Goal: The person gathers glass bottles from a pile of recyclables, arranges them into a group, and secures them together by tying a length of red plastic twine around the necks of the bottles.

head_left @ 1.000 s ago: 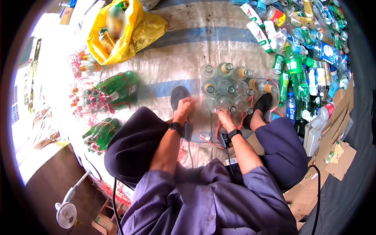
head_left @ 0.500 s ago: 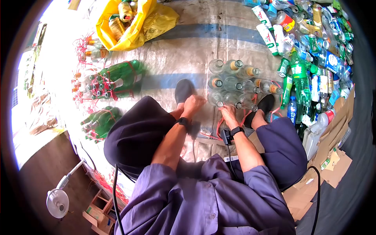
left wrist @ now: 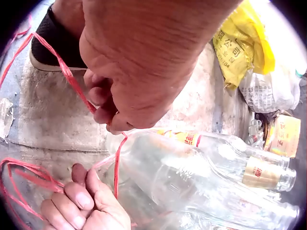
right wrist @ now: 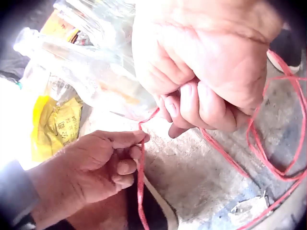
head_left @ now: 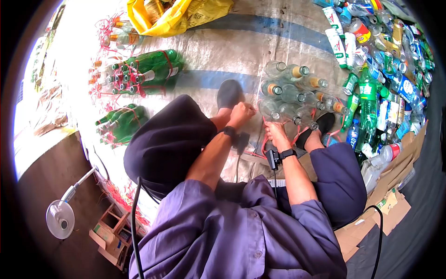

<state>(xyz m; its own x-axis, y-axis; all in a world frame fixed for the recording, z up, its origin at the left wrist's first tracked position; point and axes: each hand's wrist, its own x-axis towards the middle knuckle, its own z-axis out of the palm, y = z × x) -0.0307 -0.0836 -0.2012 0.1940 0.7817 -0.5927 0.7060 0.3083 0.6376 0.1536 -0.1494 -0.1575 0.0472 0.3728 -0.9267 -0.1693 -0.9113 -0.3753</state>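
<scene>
Clear glass bottles point(head_left: 291, 109) lie together on their sides in front of me, their necks pointing right. A red plastic string point(right wrist: 140, 179) runs by their bases. My left hand point(head_left: 242, 114) pinches it between thumb and forefinger, left of the bottles. Close by, my right hand point(head_left: 277, 134) has its fingers curled round more of the string, right at the near bottles' bases. In the left wrist view the string point(left wrist: 116, 167) stretches from the left fingertips down beside a bottle point(left wrist: 158, 167) toward the right hand point(left wrist: 86, 206).
Bundled green bottles point(head_left: 155, 67) lie at left, below a yellow bag point(head_left: 200, 14). Plastic bottles and cans are heaped at right, near a green bottle point(head_left: 368, 93) and flattened cardboard point(head_left: 399, 169). My shoes point(head_left: 230, 93) stand either side of the work; a fan point(head_left: 60, 219) stands lower left.
The head view has shifted, so the bottles and bag appear farther right and higher. Both hands stay at the string by the bottle bases, the left one lifting slightly away from them.
</scene>
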